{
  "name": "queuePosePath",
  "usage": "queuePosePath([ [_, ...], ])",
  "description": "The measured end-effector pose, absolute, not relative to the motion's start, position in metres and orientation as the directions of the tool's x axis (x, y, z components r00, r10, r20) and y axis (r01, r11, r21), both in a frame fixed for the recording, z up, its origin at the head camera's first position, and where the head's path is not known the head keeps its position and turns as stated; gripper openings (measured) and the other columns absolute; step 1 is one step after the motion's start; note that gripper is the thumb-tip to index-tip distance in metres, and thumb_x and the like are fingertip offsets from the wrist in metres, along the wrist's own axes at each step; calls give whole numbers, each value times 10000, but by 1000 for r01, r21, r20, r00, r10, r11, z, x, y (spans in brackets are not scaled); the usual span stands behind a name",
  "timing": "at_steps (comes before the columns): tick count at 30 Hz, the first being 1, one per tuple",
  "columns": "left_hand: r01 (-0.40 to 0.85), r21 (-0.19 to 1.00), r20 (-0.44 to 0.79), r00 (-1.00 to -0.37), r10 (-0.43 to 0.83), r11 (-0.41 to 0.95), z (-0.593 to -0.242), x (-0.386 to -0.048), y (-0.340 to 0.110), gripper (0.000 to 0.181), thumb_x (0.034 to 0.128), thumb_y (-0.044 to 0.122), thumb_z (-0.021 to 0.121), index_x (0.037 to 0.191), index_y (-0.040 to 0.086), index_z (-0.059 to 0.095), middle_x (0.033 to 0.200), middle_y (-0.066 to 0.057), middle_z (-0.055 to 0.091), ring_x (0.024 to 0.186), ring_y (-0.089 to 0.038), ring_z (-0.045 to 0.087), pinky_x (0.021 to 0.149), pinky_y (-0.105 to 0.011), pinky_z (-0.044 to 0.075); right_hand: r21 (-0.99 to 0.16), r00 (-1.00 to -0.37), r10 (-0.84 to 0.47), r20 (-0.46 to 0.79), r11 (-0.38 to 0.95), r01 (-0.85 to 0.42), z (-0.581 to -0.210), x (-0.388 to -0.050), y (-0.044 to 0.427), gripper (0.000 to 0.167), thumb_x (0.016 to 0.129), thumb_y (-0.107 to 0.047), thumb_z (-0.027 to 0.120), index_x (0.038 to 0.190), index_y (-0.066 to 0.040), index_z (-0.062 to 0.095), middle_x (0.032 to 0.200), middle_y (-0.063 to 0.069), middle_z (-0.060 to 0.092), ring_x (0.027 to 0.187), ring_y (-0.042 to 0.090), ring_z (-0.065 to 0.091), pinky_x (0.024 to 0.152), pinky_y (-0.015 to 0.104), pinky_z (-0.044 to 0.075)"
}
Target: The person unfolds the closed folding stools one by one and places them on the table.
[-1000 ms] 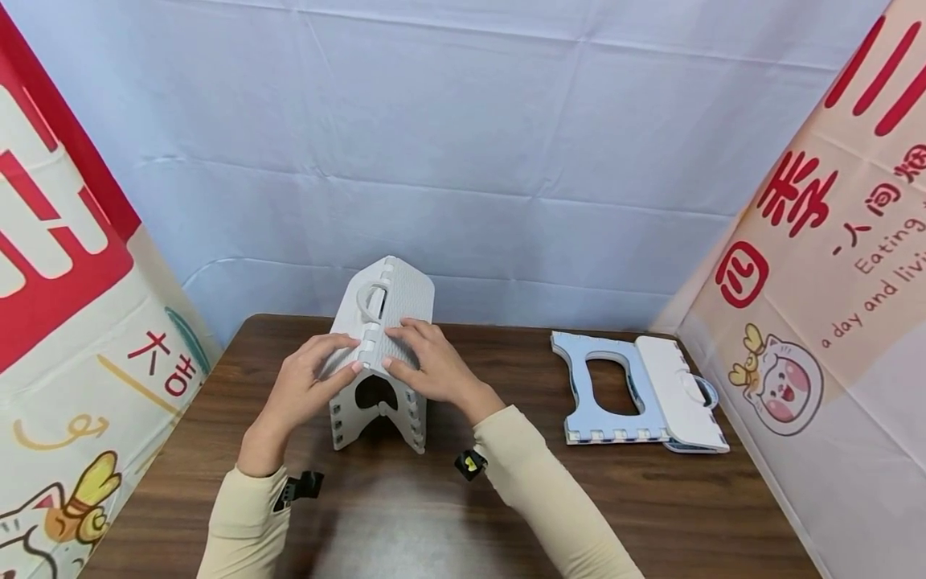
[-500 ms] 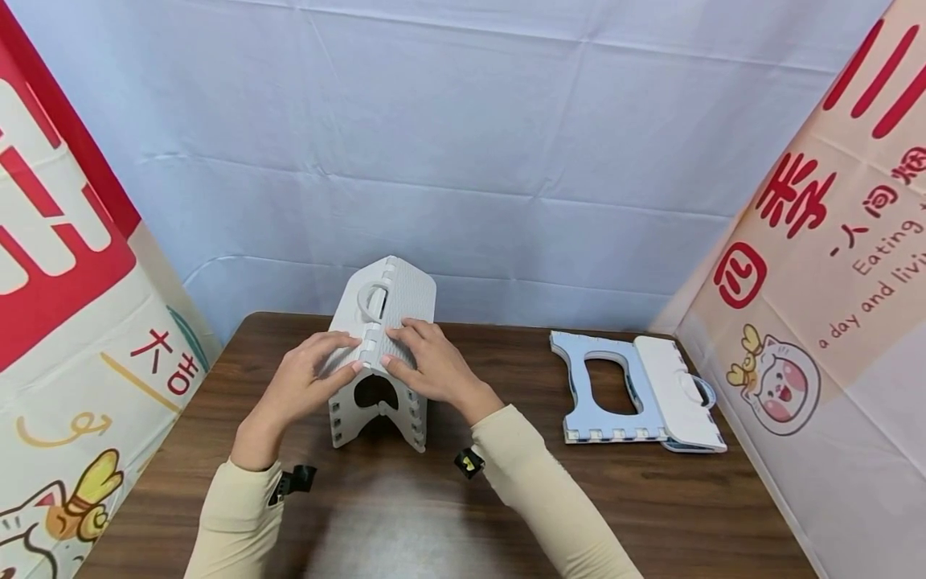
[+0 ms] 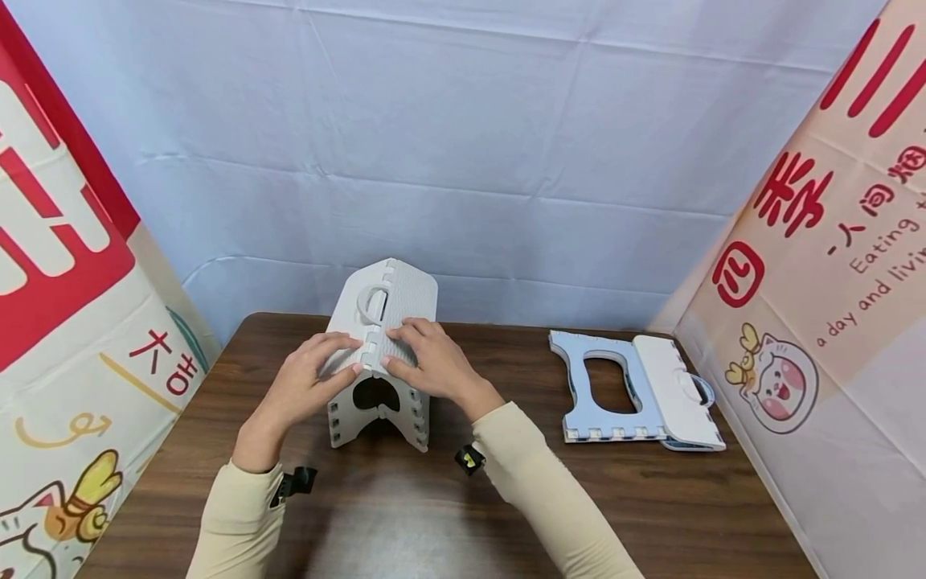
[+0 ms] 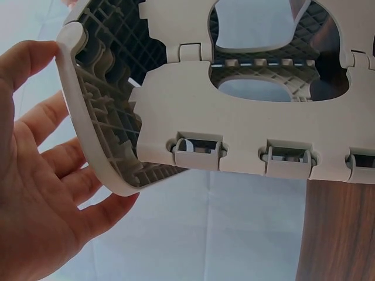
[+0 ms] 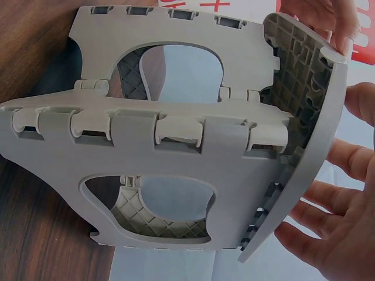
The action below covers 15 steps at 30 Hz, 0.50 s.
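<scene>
A white folding step stool (image 3: 408,293) stands partly unfolded on the table, its two top panels sloping down from a central hinge like a roof. On the left panel lie the fingers of my left hand (image 3: 304,386), the thumb near the hinge. My right hand (image 3: 437,366) rests on the right panel, fingers spread and relaxed. In the left wrist view the left hand (image 4: 47,175) touches the panel's outer face. The right wrist view has the right hand (image 5: 340,205) against the other panel. Ribbed undersides and hinged legs of the stool (image 5: 181,146) show there.
A blue and white folding stool (image 3: 615,418) lies folded flat at the right of the wooden table (image 3: 499,498). A pale cloth backdrop (image 3: 463,161) hangs behind, with printed cloths on both sides.
The top panels of the stool spread very slightly wider apart at their lower edges. Both hands keep nearly the same place on them.
</scene>
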State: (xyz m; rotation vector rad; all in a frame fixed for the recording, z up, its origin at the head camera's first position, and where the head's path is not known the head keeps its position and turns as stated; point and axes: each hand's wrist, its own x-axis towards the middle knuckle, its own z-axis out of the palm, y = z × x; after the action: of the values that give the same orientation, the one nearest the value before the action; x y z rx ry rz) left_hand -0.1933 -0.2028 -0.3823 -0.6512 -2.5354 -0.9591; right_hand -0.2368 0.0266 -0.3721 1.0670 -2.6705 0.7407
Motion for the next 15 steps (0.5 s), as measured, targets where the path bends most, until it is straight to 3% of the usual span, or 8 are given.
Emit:
queuePosePath([
  [15, 518, 481, 429, -843, 325, 708, -380, -195, -203, 336, 876, 316, 639, 1154, 129, 643, 1232, -130, 537, 1143, -329, 465, 875, -547, 374, -346, -735, -601, 314, 648, -678, -371, -238, 26, 481, 909, -421, 548, 1303, -146, 554, 1351, 120, 449, 1216, 299, 416, 938, 480, 370],
])
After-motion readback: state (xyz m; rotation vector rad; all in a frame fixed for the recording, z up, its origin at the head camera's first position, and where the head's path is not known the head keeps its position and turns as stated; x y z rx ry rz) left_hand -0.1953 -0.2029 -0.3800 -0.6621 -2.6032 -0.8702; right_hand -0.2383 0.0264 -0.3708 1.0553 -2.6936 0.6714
